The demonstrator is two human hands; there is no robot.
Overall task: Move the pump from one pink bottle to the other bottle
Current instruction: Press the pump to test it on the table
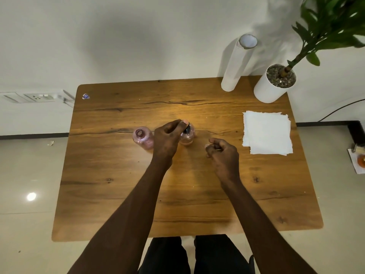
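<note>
On the wooden surface (118, 175) we see, leftmost, the open pink bottle (142, 137), neck bare and upright. Just beside it at its three o'clock, our left hand (167, 138) pinches the black pump (186, 129), seated in the second pink bottle (187, 137). The open neck thus lies at nine o'clock from the pump, nearer this hand. Our right hand (222, 152), loosely curled and holding nothing, hovers at four o'clock.
</note>
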